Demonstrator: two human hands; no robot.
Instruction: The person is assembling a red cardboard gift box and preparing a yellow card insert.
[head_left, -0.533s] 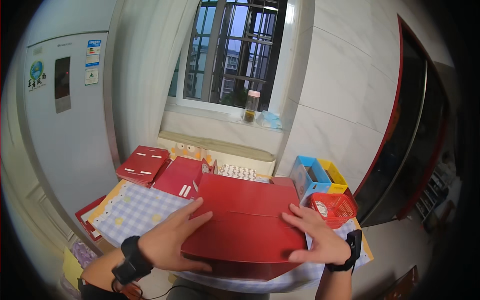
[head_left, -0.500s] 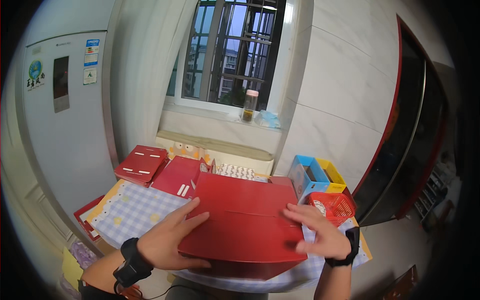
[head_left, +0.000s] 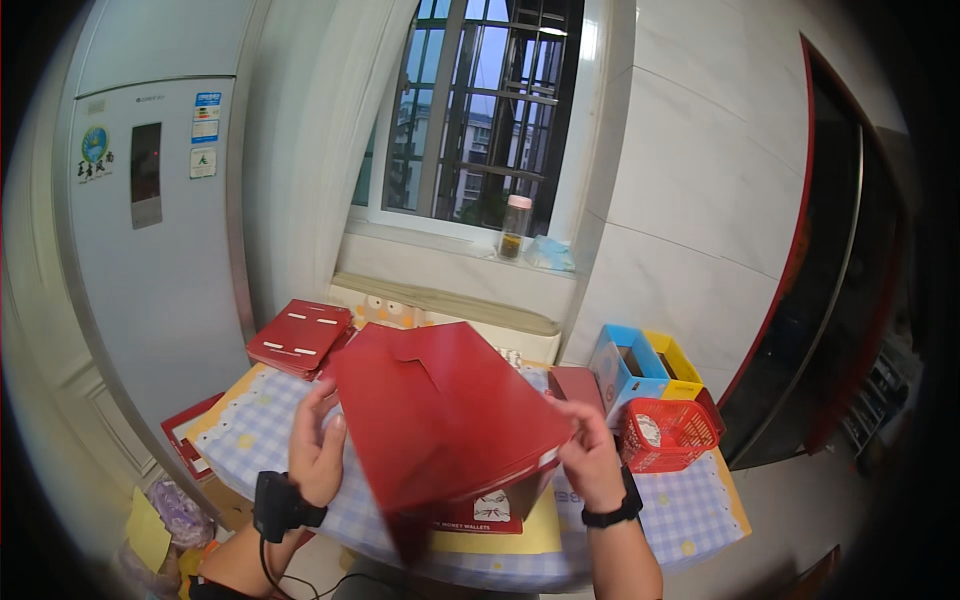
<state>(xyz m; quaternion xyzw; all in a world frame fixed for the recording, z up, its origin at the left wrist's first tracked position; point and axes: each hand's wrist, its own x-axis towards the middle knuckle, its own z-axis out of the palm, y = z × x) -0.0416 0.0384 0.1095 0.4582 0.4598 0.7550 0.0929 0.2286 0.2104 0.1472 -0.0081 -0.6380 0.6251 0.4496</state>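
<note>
Checked tablecloth (head_left: 270,415) below, a red box (head_left: 480,400) tilts, apparently mid-turn, right hand (head_left: 594,462) pinching its corner, left hand (head_left: 316,460) of unclear grip; the next move calls for steady support.

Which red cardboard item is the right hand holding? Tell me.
The large tilted red piece: the right hand grips its corner; the back-left red stack lies flat.

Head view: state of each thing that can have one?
Red box: tilted
Right hand: gripping the box's right corner
Left hand: at the box's left edge, grip unclear
Red stack: lying flat
Bottle: upright, capped
Blue box: upright, open-topped
Yellow box: upright, open-topped
Red basket: upright, open-topped
Fridge: shut
Window: open or shut unclear
</note>
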